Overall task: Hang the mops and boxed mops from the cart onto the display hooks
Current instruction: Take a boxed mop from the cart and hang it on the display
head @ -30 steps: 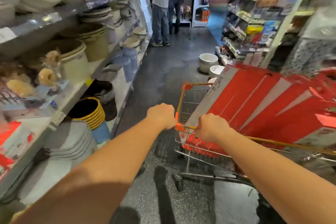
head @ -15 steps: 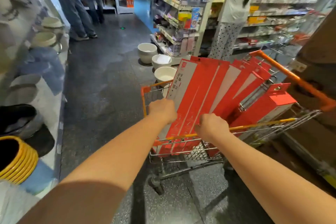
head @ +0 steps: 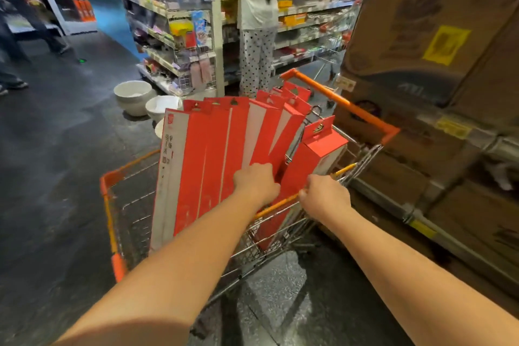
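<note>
Here your right hand (head: pixel 323 196) curls its fingers round the rail of the cart (head: pixel 106 199) to steady it, while your left hand (head: pixel 257 181) meets the upright boxed mops (head: pixel 213 154), its fingers hidden, grip untellable.

A shop aisle lined with stocked shelves.

Shelves (head: pixel 153 7) crowded with small packaged goods run along the aisle and across the back. A wire shopping cart (head: pixel 337 100) with orange trim holds tall red boxes (head: pixel 219 149) with hang tabs. White bowls (head: pixel 132 93) sit on the dark floor (head: pixel 56 149), big cardboard cartons (head: pixel 421 36) are stacked at the right, and a person (head: pixel 257 8) stands facing the shelves.
</note>
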Demonstrator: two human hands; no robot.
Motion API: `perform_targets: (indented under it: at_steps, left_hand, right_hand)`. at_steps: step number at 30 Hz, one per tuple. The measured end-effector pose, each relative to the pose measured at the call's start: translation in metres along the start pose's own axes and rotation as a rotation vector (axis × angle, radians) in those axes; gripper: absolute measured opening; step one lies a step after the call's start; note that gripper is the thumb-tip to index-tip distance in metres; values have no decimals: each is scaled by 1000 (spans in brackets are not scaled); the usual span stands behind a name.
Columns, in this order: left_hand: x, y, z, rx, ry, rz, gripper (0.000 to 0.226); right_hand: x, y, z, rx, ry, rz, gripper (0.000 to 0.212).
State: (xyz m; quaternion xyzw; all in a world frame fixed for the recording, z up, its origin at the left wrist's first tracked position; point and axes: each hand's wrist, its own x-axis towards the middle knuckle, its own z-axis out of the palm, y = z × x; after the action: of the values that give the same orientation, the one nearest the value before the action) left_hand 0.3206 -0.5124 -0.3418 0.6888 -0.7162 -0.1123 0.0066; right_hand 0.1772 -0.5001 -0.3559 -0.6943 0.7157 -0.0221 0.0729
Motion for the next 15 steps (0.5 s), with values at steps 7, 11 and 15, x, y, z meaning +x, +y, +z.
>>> perform_targets:
  at_steps: [7,11,15]
  left_hand:
    - [58,65,24,-220,95,-139,69]
    - [75,86,35,-283,164,-176,94]
    - [86,97,43,-315,142,-193,112]
  right_hand:
    - [74,83,-7,257,124,83,26]
    - [106,117,-10,443,179,75,27]
    - [126,129,-3,510,119,65,40]
